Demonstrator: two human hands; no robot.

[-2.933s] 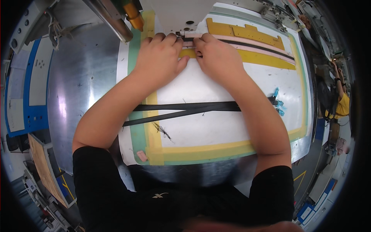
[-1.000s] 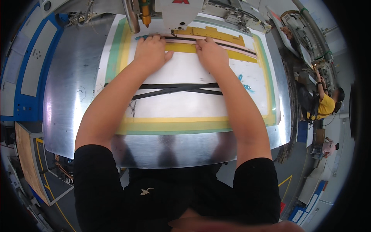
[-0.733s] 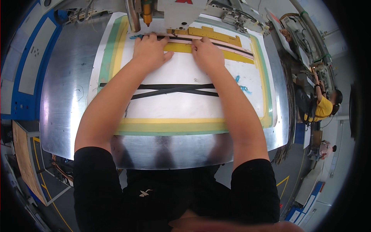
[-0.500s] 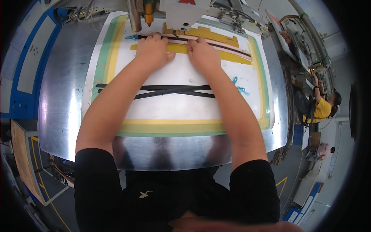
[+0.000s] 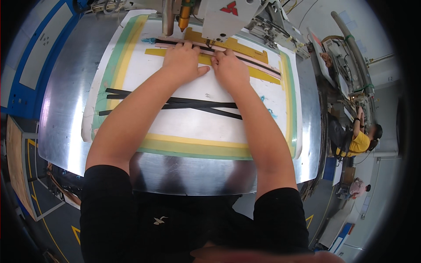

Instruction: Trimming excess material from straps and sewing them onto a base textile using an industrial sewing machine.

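Note:
A long black strip point(image 5: 258, 65) lies between pale pink bars point(image 5: 272, 70) with a yellow template point(image 5: 252, 46) around them. The fingers of my left hand point(image 5: 182, 61) rest on the strip toward its left end, the thumb stretched out to the side. My right hand point(image 5: 231, 70) is close by on the right, its bent fingers together at the strip. Whether its fingertips pinch or only press is partly hidden. Nearer me, several loose black strips point(image 5: 184, 105) lie crossed on the white sheet point(image 5: 175, 127), partly under my forearms.
Just beyond my hands hang the white machine head point(image 5: 226, 19) and a brass-coloured nozzle point(image 5: 184, 19). Green and yellow tape point(image 5: 193, 147) borders the sheet on the metal table point(image 5: 66, 105). Blue threads point(image 5: 265, 105) lie at right. Another person in yellow point(image 5: 357, 142) works far right.
My left hand has slid a little right along the strip, closer to my right hand. The whole view has turned slightly. More of the loose strips' left ends shows.

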